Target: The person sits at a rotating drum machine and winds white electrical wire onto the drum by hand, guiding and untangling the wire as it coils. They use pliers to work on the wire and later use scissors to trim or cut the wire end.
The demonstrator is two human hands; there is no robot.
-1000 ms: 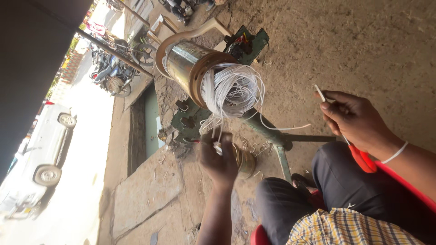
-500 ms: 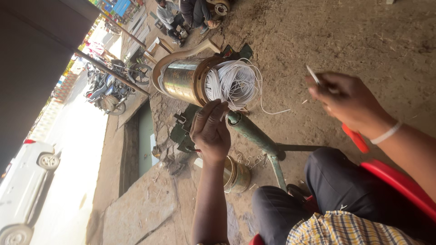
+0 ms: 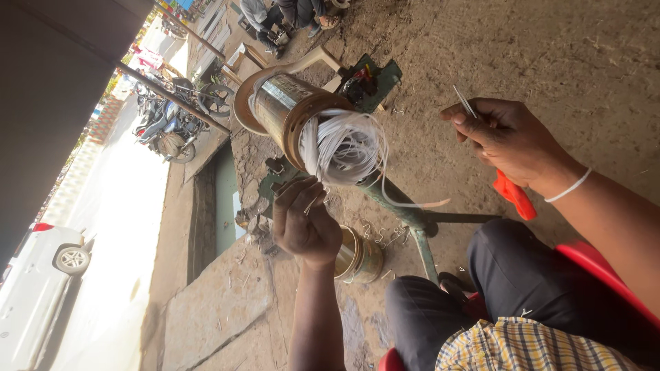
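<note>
Left hand (image 3: 304,223) closed on white wires beneath the wire bundle (image 3: 344,148), bundle protruding from a metal motor stator (image 3: 292,113) on a green stand (image 3: 392,199); right hand (image 3: 505,141) pinching a thin white strip (image 3: 465,102), well apart

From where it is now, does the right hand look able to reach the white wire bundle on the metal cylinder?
Probably yes. The right hand, pinching a thin strip, hangs apart from the white wire bundle with only bare ground between. The left hand sits below the bundle, not across the path.

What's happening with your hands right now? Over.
Left hand pinching white strips at the metal cylinder. Right hand holding one thin strip. Nothing blocking.
</note>
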